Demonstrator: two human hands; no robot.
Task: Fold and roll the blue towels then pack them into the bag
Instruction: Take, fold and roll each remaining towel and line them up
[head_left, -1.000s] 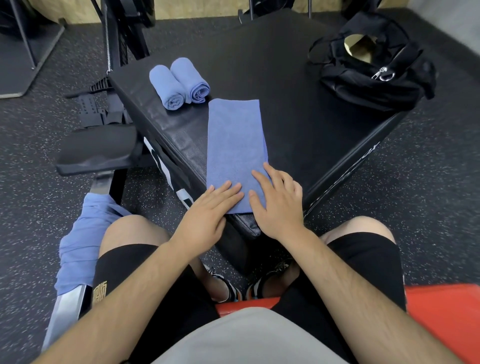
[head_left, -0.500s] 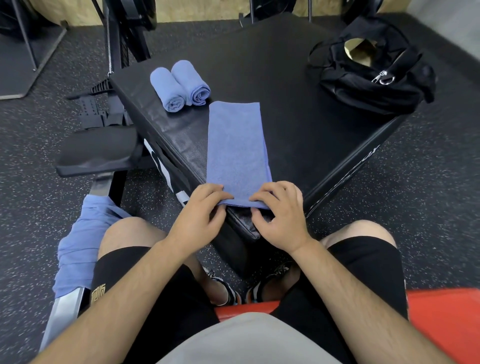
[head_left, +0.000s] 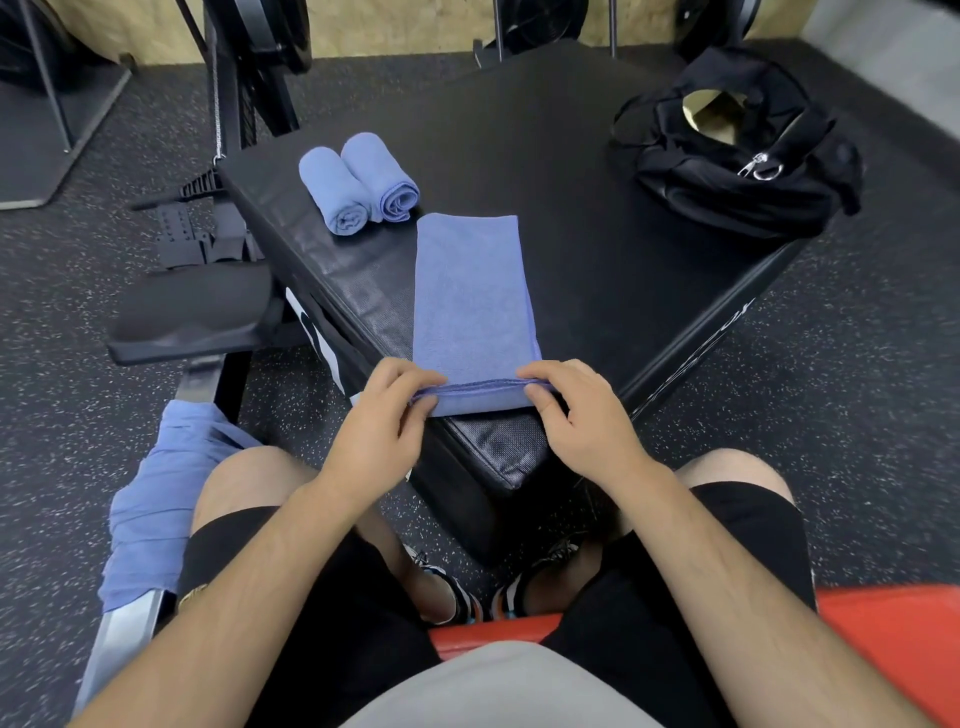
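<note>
1. Now the left hand (head_left: 384, 415) and the right hand (head_left: 576, 415) each pinch a corner of the near hem of the folded towel (head_left: 470, 291). Each grip is closed tight on the cloth, with fingertips on top and thumb underneath.
2. A second ago both hands lay flat on this end with straight fingers, smoothing it. Since then the fingers have curled, and the hem has lifted off the table (head_left: 571, 156) and is beginning to turn over.
3. The towel lies as a long narrow strip running away from the person, its near end at the table's near corner. Beyond the lifted hem it is still flat.
4. That change suggests the folding of this towel is finished and the rolling is just starting. The first turn likely needs to be tight and level so the roll stays straight.
5. Two rolled towels (head_left: 358, 182) lie touching side by side at the far left of the table, near the strip's far end.
6. The bag (head_left: 737, 156) sits at the far right with its mouth open, well apart from the towels, so packing has probably not begun.
7. A heap of loose towels (head_left: 156, 493) waits off the table beside the left knee.
</note>
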